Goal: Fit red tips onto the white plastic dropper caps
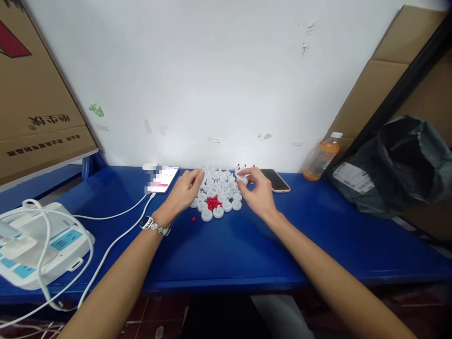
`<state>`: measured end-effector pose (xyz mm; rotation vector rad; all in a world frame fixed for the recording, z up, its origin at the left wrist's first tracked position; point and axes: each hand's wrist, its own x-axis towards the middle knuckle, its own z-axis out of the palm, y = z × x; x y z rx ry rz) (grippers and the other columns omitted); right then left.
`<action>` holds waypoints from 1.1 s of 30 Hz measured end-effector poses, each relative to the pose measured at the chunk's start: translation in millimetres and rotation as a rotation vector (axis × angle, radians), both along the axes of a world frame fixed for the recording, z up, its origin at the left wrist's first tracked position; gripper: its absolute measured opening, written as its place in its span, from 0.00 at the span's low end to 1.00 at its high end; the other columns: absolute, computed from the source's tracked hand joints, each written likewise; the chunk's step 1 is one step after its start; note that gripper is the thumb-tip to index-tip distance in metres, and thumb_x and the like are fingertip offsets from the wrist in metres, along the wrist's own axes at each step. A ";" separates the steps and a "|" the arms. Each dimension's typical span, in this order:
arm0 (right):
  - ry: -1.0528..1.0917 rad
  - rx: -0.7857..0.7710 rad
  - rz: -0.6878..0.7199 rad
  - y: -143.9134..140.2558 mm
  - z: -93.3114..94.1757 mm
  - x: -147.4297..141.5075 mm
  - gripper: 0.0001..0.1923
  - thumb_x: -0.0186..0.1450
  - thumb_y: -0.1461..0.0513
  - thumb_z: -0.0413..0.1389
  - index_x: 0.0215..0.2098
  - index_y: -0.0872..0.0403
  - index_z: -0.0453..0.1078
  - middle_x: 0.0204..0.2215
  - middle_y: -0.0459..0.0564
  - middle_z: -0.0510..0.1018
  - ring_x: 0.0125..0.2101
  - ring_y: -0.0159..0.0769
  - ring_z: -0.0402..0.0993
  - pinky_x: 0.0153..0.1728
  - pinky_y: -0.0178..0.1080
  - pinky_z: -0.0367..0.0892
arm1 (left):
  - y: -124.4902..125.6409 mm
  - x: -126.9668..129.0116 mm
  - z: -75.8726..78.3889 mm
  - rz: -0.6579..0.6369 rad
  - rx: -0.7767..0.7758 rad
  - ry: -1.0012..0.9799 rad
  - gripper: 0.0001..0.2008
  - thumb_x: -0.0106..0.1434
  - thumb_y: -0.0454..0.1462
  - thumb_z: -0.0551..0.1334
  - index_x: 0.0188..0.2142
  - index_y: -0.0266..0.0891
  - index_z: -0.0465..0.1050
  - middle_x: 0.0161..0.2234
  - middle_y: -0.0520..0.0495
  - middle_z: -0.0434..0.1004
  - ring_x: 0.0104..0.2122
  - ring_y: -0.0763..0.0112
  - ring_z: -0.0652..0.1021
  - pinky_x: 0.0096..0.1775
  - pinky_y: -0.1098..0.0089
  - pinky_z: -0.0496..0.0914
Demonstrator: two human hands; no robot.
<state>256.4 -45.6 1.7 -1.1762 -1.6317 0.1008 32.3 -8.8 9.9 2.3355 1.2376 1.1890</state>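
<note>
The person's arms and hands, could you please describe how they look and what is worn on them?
Both forearms are bare, with no sleeves or gloves in view. The left hand has a silver metal-link wristwatch with a dark face at its wrist. The right hand and its wrist carry nothing visible.

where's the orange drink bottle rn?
The bottle stands at the back of the blue table, against the wall, right of the dark phone and just left of the black bag, beyond the right hand.

Both arms stretched forward, left hand (pixel 184 192) palm down, right hand (pixel 256 190) with fingers pinched together
</note>
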 end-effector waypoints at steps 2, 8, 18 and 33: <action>0.063 -0.077 0.005 5.3 -3.1 6.3 0.07 0.64 0.59 0.55 0.38 0.52 0.72 0.37 0.49 0.78 0.32 0.35 0.72 0.39 0.39 0.68 | 2.0 -4.0 -3.7 -0.080 0.013 0.197 0.16 0.70 0.46 0.53 0.30 0.41 0.70 0.32 0.48 0.71 0.35 0.64 0.69 0.41 0.62 0.64; 0.048 -0.106 0.024 13.6 -12.5 15.5 0.09 0.61 0.57 0.58 0.37 0.52 0.77 0.38 0.51 0.77 0.38 0.38 0.72 0.38 0.38 0.67 | -3.5 -0.1 -8.2 -0.099 -0.015 0.337 0.11 0.65 0.44 0.58 0.39 0.43 0.77 0.42 0.45 0.73 0.45 0.58 0.70 0.51 0.54 0.63; -0.100 -0.350 0.137 6.0 -13.0 7.7 0.05 0.60 0.62 0.58 0.32 0.53 0.77 0.26 0.45 0.79 0.29 0.33 0.73 0.33 0.35 0.65 | -5.0 11.4 -14.5 -0.183 0.039 0.281 0.09 0.65 0.42 0.59 0.36 0.42 0.77 0.37 0.46 0.75 0.41 0.60 0.71 0.46 0.59 0.66; -0.348 -0.158 0.047 -0.3 -11.7 -0.4 0.09 0.63 0.58 0.58 0.41 0.50 0.75 0.31 0.47 0.74 0.39 0.41 0.70 0.45 0.43 0.61 | -23.9 -27.2 10.7 -0.088 -0.131 0.225 0.10 0.64 0.43 0.59 0.33 0.42 0.74 0.28 0.50 0.76 0.29 0.67 0.73 0.32 0.67 0.65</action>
